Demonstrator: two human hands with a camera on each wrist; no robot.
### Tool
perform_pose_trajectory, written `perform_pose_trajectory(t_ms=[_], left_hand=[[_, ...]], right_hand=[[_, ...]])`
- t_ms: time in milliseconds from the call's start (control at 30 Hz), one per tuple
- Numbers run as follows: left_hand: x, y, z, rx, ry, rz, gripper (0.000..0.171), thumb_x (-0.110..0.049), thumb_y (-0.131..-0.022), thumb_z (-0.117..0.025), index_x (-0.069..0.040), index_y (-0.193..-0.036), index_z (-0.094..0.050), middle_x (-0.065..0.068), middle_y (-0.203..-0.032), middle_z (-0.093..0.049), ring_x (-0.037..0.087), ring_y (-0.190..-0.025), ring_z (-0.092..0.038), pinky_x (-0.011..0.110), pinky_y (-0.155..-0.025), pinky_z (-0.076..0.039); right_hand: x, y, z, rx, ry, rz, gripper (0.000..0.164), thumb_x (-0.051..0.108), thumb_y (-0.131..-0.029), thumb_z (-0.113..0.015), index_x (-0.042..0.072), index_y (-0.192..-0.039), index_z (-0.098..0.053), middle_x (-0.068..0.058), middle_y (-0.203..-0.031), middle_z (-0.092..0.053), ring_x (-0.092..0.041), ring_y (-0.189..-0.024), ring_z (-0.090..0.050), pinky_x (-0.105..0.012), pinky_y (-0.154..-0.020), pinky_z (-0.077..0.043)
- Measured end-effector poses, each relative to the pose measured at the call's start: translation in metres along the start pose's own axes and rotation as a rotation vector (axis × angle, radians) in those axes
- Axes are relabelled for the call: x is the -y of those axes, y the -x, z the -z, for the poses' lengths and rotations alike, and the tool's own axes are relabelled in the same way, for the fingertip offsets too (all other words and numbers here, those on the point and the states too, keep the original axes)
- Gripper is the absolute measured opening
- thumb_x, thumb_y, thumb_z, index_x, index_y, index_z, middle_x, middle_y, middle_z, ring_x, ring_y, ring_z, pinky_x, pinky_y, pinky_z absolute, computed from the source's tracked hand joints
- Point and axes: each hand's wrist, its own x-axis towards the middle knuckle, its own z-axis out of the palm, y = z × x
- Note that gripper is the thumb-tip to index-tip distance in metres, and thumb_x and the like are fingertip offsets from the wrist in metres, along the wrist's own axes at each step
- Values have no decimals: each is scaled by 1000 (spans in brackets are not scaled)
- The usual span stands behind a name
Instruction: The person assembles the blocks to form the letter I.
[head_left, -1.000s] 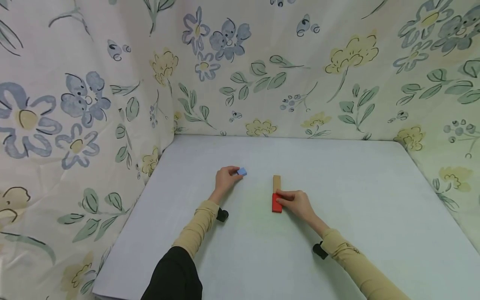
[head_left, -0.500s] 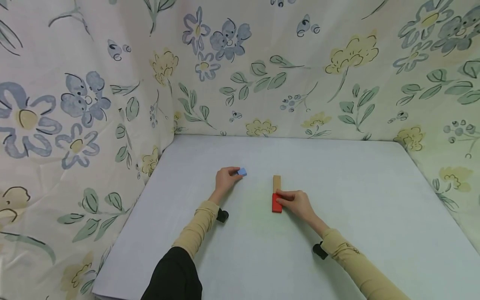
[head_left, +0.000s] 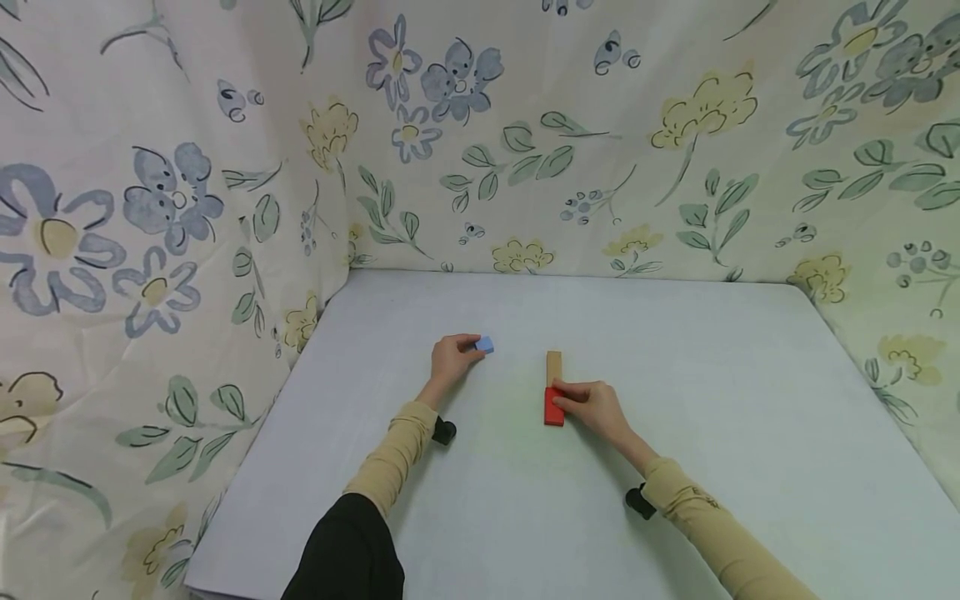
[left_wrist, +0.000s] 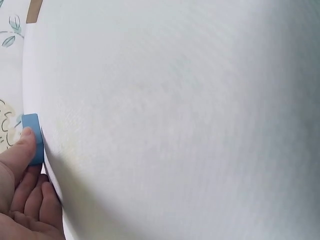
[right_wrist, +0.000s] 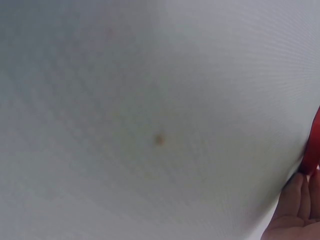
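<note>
A small blue block (head_left: 485, 344) is pinched between the thumb and fingers of my left hand (head_left: 452, 358), left of the table's middle. In the left wrist view the thumb lies across the face of that blue block (left_wrist: 31, 125). My right hand (head_left: 597, 407) grips a red block (head_left: 553, 413) from its right side, thumb and fingertips on it. Directly beyond the red block, in line with it, a narrow tan wooden block (head_left: 553, 367) points toward the back. Only a sliver of the red block (right_wrist: 312, 147) shows at the edge of the right wrist view.
A white-covered table (head_left: 675, 350) spreads under both hands. Flower-printed cloth (head_left: 570, 167) hangs behind it and along both sides. Dark wrist cameras (head_left: 445, 431) sit under the rolled tan sleeves (head_left: 397, 446).
</note>
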Motion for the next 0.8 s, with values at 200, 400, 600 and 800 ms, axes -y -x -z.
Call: perform_pose_trajectory(t_ms=[200, 400, 600, 800], left_hand=[[1, 0, 3, 28, 35, -20, 34, -8, -80, -75, -4, -113, -68, 14, -118, -67, 27, -109, -64, 36, -97, -50], [3, 1, 5, 68, 73, -30, 35, -8, -81, -74, -3, -115, -67, 14, -119, -66, 28, -110, -63, 37, -97, -50], [2, 4, 5, 121, 108, -21, 35, -8, -82, -72, -4, -117, -66, 14, -122, -65, 27, -113, -62, 36, -98, -49], [-3, 6, 4, 135, 125, -48, 35, -11, -84, -72, -5, -118, -66, 12, -122, -66, 25, -110, -64, 35, -95, -51]], right_hand=[[0, 0, 0, 3, -4, -2, 35, 14, -83, -73, 6, -116, -68, -11, -117, -67, -27, -113, -62, -40, -91, -52], [-1, 0, 0, 1, -1, -8, 35, 15, -83, -73, 7, -116, -68, -11, -117, -67, -27, -113, -62, -42, -92, -51], [0, 1, 1, 16, -5, -18, 35, 15, -84, -72, 6, -117, -68, -12, -120, -66, -28, -115, -60, -43, -92, -51], [1, 1, 1, 20, -10, -16, 34, 15, -84, -71, 6, -117, -68, -12, -121, -65, -30, -117, -59, -43, -93, -51]])
